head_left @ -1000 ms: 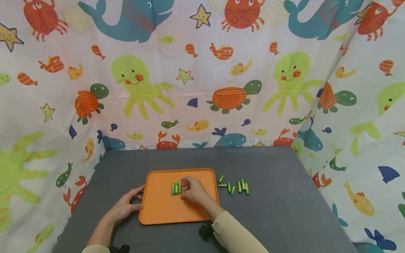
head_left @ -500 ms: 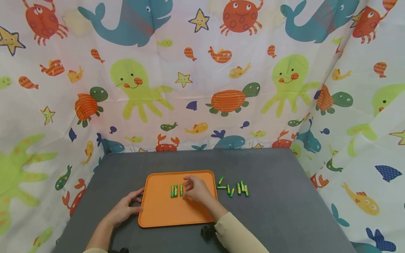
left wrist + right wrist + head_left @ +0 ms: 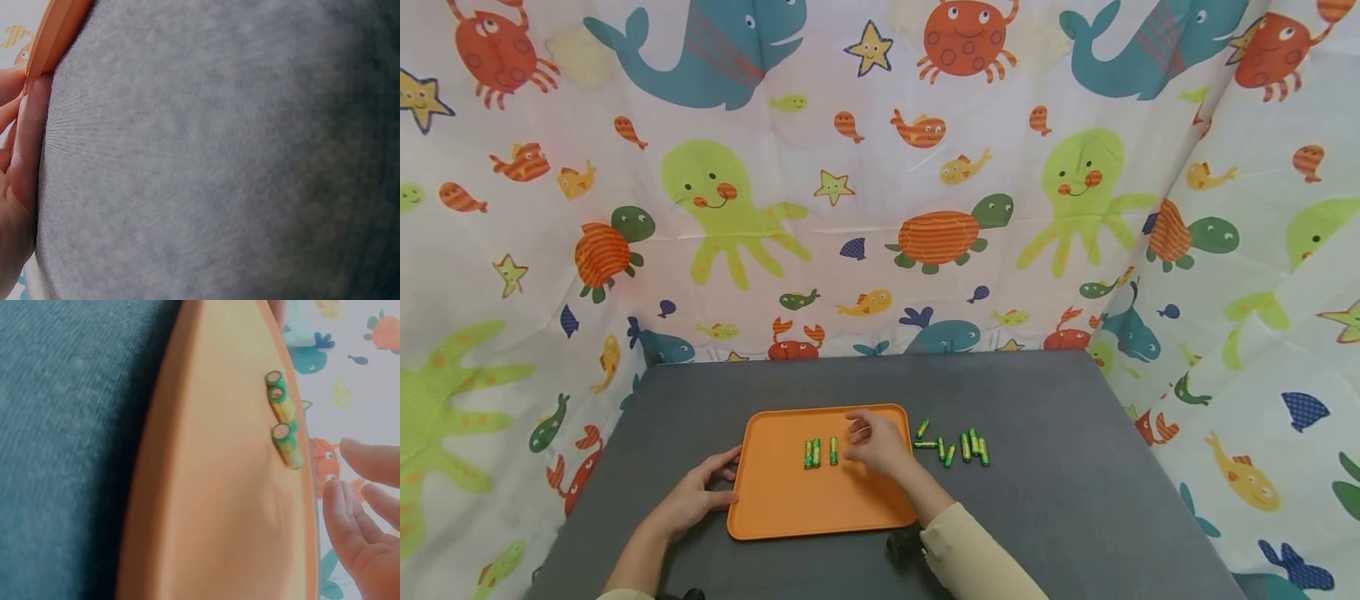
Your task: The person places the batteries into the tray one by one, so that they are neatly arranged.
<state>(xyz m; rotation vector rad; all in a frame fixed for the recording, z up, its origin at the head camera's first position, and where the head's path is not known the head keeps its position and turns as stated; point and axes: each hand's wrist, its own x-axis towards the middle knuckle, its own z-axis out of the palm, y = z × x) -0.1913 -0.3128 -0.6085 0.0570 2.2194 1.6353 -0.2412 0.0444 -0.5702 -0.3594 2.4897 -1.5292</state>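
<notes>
Three green-and-yellow batteries lie on an orange tray (image 3: 790, 508) in the head view. Two of them, a left battery (image 3: 808, 455) and its neighbour (image 3: 817, 453), lie side by side. A third battery (image 3: 833, 451) is set apart to their right, also seen nearest in the right wrist view (image 3: 287, 446). My right hand (image 3: 880, 446) hovers over the tray just right of that battery, thumb and fingers apart, holding nothing. My left hand (image 3: 696, 496) rests against the tray's left edge, with the thumb (image 3: 32, 137) and fingertips touching the rim.
Several more batteries (image 3: 966, 447) lie loose on the grey table (image 3: 1045, 517), right of the tray. A patterned curtain (image 3: 880, 208) with sea animals stands behind the table and along both sides.
My right hand has let go of the third battery and drawn back to the right. That battery was beside the other two and now lies apart from them. My left hand stays put.
</notes>
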